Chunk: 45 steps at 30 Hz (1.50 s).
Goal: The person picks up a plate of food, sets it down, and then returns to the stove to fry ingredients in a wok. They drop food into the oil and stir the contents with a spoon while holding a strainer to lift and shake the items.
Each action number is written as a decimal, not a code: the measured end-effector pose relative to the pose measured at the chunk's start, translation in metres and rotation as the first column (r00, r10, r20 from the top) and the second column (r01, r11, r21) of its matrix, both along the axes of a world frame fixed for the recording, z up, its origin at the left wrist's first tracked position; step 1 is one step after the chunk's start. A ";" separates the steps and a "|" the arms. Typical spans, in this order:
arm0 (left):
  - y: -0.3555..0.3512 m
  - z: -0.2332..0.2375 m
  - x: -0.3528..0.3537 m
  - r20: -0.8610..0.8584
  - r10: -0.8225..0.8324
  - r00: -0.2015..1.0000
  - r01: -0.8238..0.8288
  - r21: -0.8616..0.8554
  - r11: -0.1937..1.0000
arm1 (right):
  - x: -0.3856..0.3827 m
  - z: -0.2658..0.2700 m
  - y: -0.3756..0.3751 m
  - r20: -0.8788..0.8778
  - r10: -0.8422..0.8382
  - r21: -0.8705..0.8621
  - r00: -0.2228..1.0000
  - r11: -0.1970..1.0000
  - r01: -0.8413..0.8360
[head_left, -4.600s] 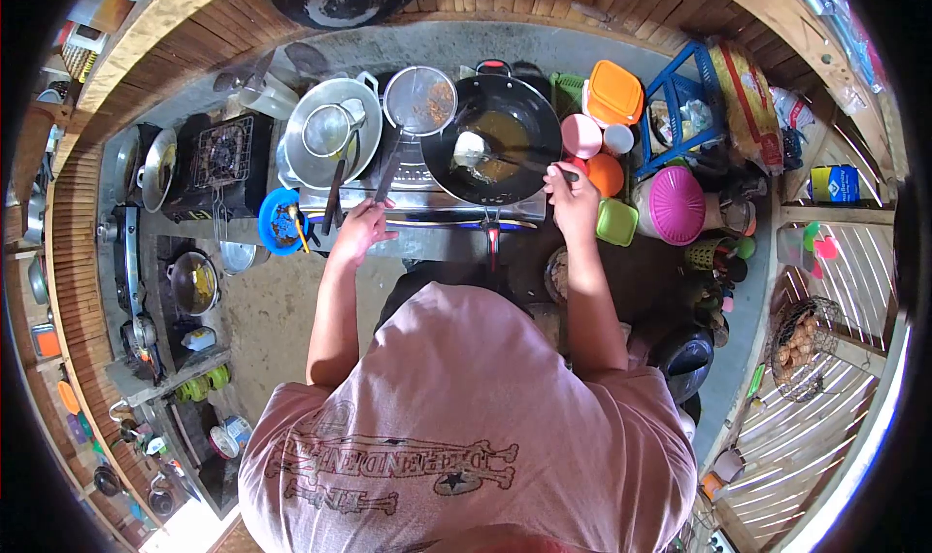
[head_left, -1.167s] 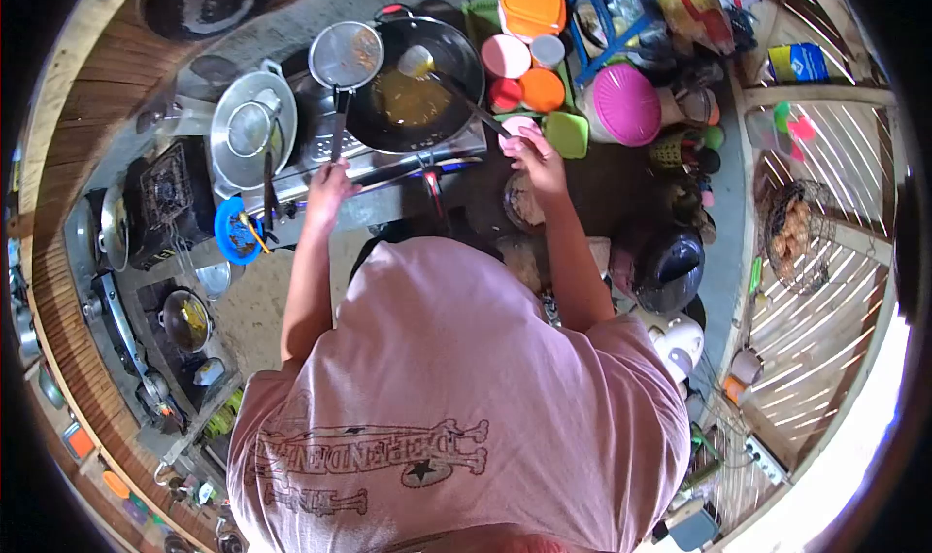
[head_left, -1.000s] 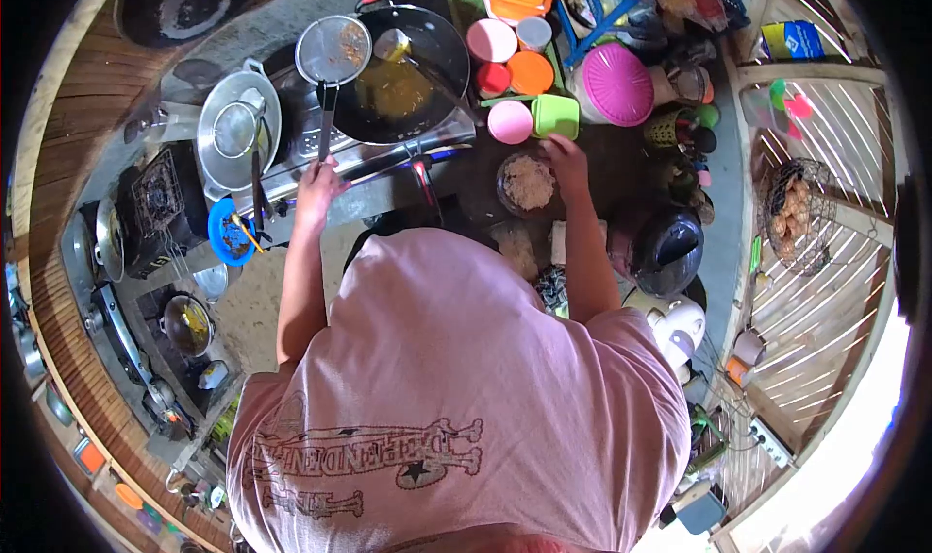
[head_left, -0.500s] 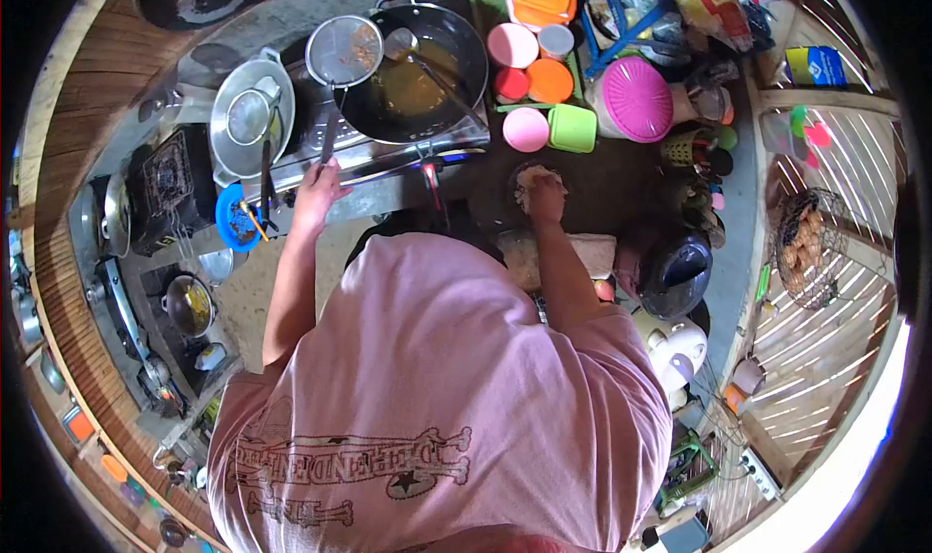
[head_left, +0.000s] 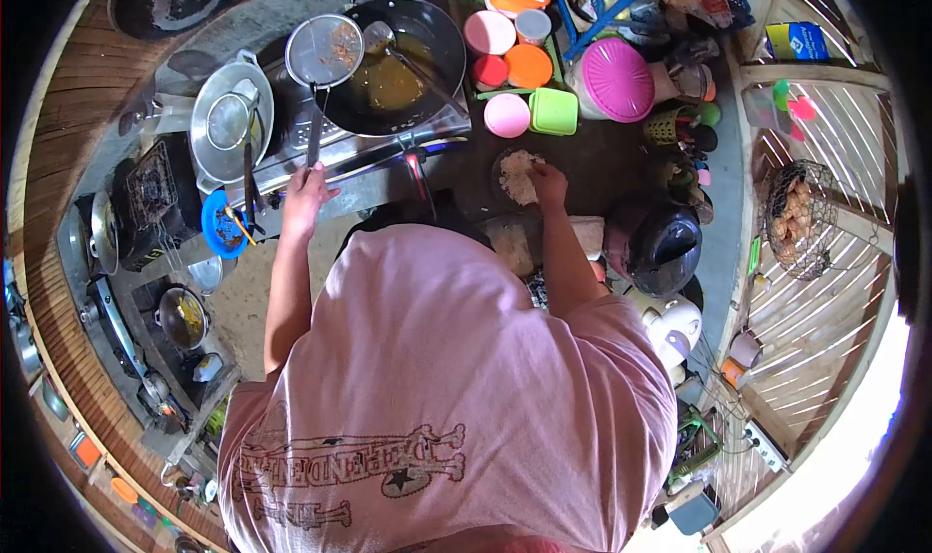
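Note:
My left hand (head_left: 306,201) is closed on the long handle of a round mesh strainer (head_left: 323,56). The strainer holds brown bits and rests over the left rim of a black wok (head_left: 444,56). Inside the wok is yellowish-brown liquid, with a ladle (head_left: 420,72) lying across it. My right hand (head_left: 549,188) is at the right side of a dark plate that bears pale, crumbly food (head_left: 519,176), possibly rice. Its fingers are drawn together at the food's edge; what they hold is too small to make out.
Left of the wok stands a metal pot (head_left: 207,135) with another strainer across it. A blue bowl (head_left: 219,228) with dark bits sits nearer. Lidded tubs (head_left: 553,112) and a pink-lidded container (head_left: 617,79) stand behind the plate; a dark pot (head_left: 670,252) is at right.
My right hand has drawn back rightward from the middle of the pale food, uncovering more of it. My left hand keeps hold of the strainer. The whole view has shifted slightly.

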<state>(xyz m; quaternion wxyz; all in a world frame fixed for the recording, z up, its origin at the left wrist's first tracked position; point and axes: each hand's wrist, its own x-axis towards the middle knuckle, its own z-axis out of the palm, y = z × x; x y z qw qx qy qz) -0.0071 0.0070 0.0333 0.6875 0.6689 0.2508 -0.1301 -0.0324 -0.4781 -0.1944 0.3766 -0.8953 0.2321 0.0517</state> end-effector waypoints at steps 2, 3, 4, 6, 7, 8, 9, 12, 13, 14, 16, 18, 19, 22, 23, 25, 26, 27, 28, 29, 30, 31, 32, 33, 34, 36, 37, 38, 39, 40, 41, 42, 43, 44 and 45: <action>0.002 -0.002 0.000 -0.005 -0.009 1.000 0.009 0.011 1.000 | -0.004 -0.003 -0.004 -0.055 -0.091 0.230 0.994 0.968 0.102; 0.003 -0.003 0.000 -0.008 -0.017 1.000 0.017 0.023 1.000 | -0.006 -0.002 -0.006 -0.127 -0.165 0.442 0.978 0.873 0.205; 0.003 -0.004 0.000 -0.008 -0.018 1.000 0.018 0.022 1.000 | -0.007 0.008 -0.004 -0.127 -0.167 0.441 0.978 0.874 0.206; 0.006 -0.006 0.001 -0.003 -0.026 1.000 0.026 0.016 1.000 | -0.010 0.028 -0.002 -0.143 -0.194 0.532 0.971 0.812 0.240; 0.006 -0.006 0.001 -0.003 -0.027 1.000 0.027 0.015 1.000 | -0.012 0.023 -0.004 -0.143 -0.195 0.531 0.970 0.812 0.241; 0.006 -0.007 0.002 0.000 -0.030 1.000 0.030 0.004 1.000 | -0.013 0.021 -0.005 -0.152 -0.218 0.621 0.964 0.738 0.265; 0.005 -0.006 0.002 0.002 -0.033 0.999 0.033 -0.007 0.999 | -0.014 0.023 -0.005 -0.163 -0.240 0.702 0.957 0.653 0.284; 0.002 -0.003 0.005 -0.009 -0.031 0.999 0.031 -0.001 1.000 | -0.016 0.030 -0.007 -0.147 -0.210 0.724 0.967 0.643 0.250; 0.001 -0.004 0.004 -0.009 -0.032 0.999 0.032 -0.003 0.999 | -0.017 0.034 -0.008 -0.147 -0.211 0.723 0.966 0.644 0.251; 0.001 -0.004 0.004 -0.006 -0.040 0.999 0.040 -0.003 0.999 | -0.017 0.038 -0.009 -0.133 -0.202 0.728 0.970 0.644 0.234; 0.001 -0.005 0.006 0.001 -0.049 0.999 0.049 -0.005 0.999 | -0.014 0.051 -0.010 -0.116 -0.193 0.733 0.974 0.645 0.215; 0.002 -0.007 0.007 -0.005 -0.048 0.999 0.048 -0.003 0.999 | -0.014 0.062 -0.012 -0.100 -0.161 0.698 0.982 0.692 0.185; 0.001 -0.008 0.008 -0.003 -0.048 0.999 0.048 -0.005 0.999 | -0.015 0.063 -0.014 -0.098 -0.161 0.697 0.982 0.693 0.183; -0.001 -0.006 0.010 0.005 -0.063 0.998 0.063 0.001 0.998 | -0.013 0.060 -0.020 -0.143 -0.013 0.495 0.990 0.865 0.083; -0.002 -0.005 0.010 0.009 -0.060 0.998 0.060 0.005 0.998 | -0.013 0.058 -0.019 -0.147 -0.028 0.470 0.989 0.878 0.095; -0.005 0.001 0.012 0.003 -0.054 0.999 0.054 0.019 0.998 | -0.016 0.050 -0.017 -0.147 -0.033 0.449 0.989 0.888 0.096; -0.002 0.000 0.012 0.007 -0.044 0.999 0.044 0.023 0.999 | -0.018 0.046 -0.019 -0.102 -0.105 0.540 0.989 0.829 0.144; 0.001 -0.003 0.012 0.009 -0.071 0.997 0.071 0.002 0.998 | -0.020 0.047 -0.017 -0.070 -0.185 0.627 0.980 0.756 0.187; 0.003 -0.004 0.012 0.010 -0.100 0.995 0.100 -0.021 0.995 | -0.021 0.048 -0.016 -0.072 -0.181 0.630 0.981 0.755 0.185; 0.005 -0.006 0.011 0.003 -0.095 0.995 0.095 -0.015 0.995 | -0.022 0.050 -0.017 -0.082 -0.196 0.594 0.977 0.778 0.206; 0.005 -0.006 0.009 0.002 -0.095 0.995 0.095 -0.014 0.995 | -0.024 0.051 -0.017 -0.092 -0.212 0.557 0.973 0.799 0.227; 0.005 -0.005 0.009 0.012 -0.093 0.996 0.094 -0.023 0.995 | -0.025 0.051 -0.017 -0.089 -0.211 0.558 0.973 0.799 0.224; 0.006 -0.005 0.009 0.024 -0.090 0.996 0.091 -0.032 0.995 | -0.025 0.052 -0.017 -0.058 -0.238 0.589 0.970 0.776 0.226; 0.009 -0.007 0.009 0.026 -0.085 0.996 0.086 -0.033 0.996 | -0.027 0.056 -0.016 -0.030 -0.264 0.620 0.964 0.752 0.225; 0.012 -0.008 0.008 0.021 -0.095 0.995 0.096 -0.039 0.995 | -0.028 0.060 -0.016 -0.029 -0.258 0.619 0.966 0.754 0.220; 0.013 -0.010 0.008 0.018 -0.100 0.995 0.101 -0.051 0.994 | -0.027 0.076 -0.020 -0.019 -0.282 0.673 0.959 0.706 0.221; 0.012 -0.007 0.009 0.020 -0.089 0.996 0.090 -0.058 0.994 | -0.026 0.085 -0.021 -0.016 -0.276 0.671 0.961 0.710 0.215; 0.013 -0.006 0.009 0.020 -0.077 0.997 0.078 -0.064 0.995 | -0.025 0.095 -0.022 0.008 -0.269 0.661 0.963 0.724 0.196; 0.013 -0.006 0.008 0.021 -0.068 0.997 0.069 -0.065 0.995 | -0.023 0.105 -0.023 0.032 -0.259 0.652 0.965 0.738 0.176; 0.014 -0.006 0.008 0.028 -0.081 0.996 0.082 -0.050 0.995 | -0.020 0.116 -0.025 0.035 -0.250 0.652 0.968 0.740 0.167; 0.014 -0.006 0.009 0.035 -0.094 0.995 0.096 -0.035 0.995 | -0.017 0.128 -0.028 0.044 -0.203 0.622 0.978 0.772 0.132; 0.015 -0.006 0.009 0.038 -0.084 0.996 0.085 -0.036 0.996 | -0.014 0.142 -0.028 0.052 -0.155 0.591 0.987 0.801 0.094; 0.015 -0.007 0.010 0.036 -0.077 0.996 0.078 -0.028 0.997 | -0.009 0.158 -0.025 0.057 -0.142 0.590 0.988 0.803 0.082; 0.014 -0.007 0.011 0.035 -0.071 0.997 0.072 -0.021 0.997 | -0.003 0.176 -0.022 0.044 -0.081 0.608 0.996 0.793 0.038; 0.014 -0.005 0.012 0.024 -0.083 0.996 0.084 -0.007 0.996 | 0.006 0.196 -0.019 0.031 -0.019 0.625 0.999 0.781 -0.005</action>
